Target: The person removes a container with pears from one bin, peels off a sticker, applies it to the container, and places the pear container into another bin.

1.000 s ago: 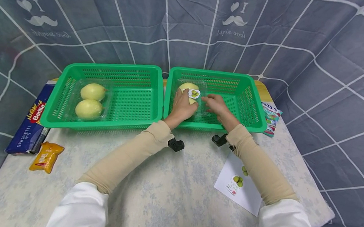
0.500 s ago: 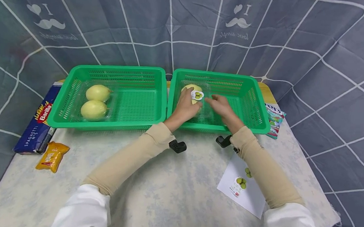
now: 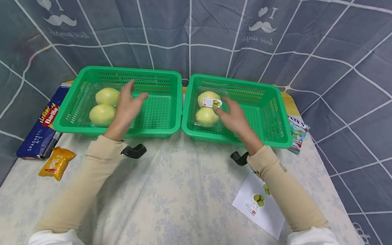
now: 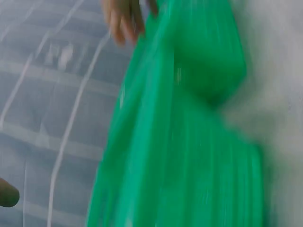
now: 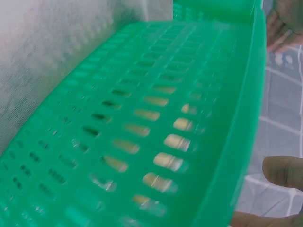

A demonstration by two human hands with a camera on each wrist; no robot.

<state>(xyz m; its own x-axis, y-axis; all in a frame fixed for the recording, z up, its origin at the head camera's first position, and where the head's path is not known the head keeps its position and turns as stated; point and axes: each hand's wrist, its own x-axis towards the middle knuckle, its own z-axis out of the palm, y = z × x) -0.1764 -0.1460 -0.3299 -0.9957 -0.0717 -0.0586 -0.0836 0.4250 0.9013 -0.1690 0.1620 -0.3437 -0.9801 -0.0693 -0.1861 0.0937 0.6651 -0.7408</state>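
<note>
Green right basket (image 3: 272,113), far edge of table (image 3: 173,197): clear fruit pack (image 3: 206,109) inside, right hand (image 3: 233,115) resting fingers on its label, left hand (image 3: 125,106) spread empty over left basket (image 3: 155,113); unsteadied pack may slide.

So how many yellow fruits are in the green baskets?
4: two in the left basket, at and; two in the right basket, at and. None seem hidden.

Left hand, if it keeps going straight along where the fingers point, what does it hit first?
Probably the far wall of the left green basket. The left hand hovers open over that basket, fingers pointing away from the person, just right of the clear pack of two pale fruits. Its height is unclear.
</note>
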